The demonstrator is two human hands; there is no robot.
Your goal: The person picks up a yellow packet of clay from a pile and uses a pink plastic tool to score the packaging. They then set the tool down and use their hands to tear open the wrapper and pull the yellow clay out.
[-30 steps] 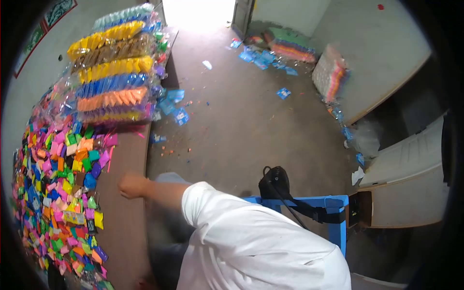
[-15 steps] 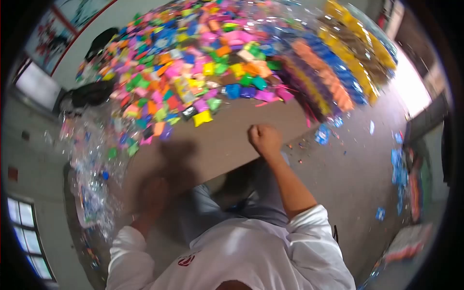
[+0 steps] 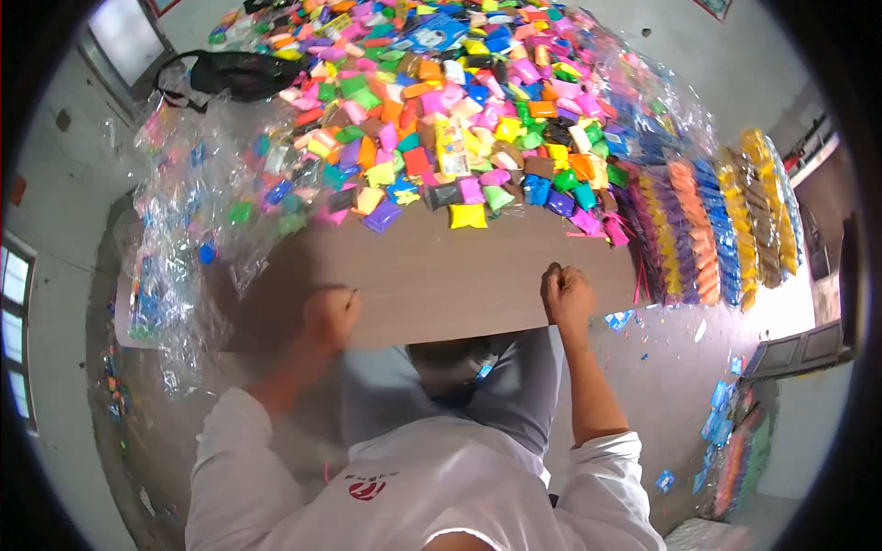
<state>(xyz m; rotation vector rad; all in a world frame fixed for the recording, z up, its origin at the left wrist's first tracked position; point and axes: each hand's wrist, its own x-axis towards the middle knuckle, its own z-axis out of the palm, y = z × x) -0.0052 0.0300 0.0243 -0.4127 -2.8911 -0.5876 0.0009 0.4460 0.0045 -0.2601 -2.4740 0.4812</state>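
Brown tabletop [image 3: 459, 280], seen from above. Both hands rest at its near edge, curled into fists: the left hand [image 3: 333, 314] is blurred, the right hand [image 3: 568, 294] sharp, and neither shows anything inside. The heap of coloured packets [image 3: 459, 101] lies beyond, a yellow packet [image 3: 468, 215] nearest. Picking cleanly probably means opening one hand over a single edge packet, not raking the heap.

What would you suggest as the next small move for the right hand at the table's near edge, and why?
Probably open the right hand and reach forward for the yellow packet: the hand is a closed fist at the bare table edge, apparently holding nothing, and that packet lies at the heap's near rim with only bare tabletop between.
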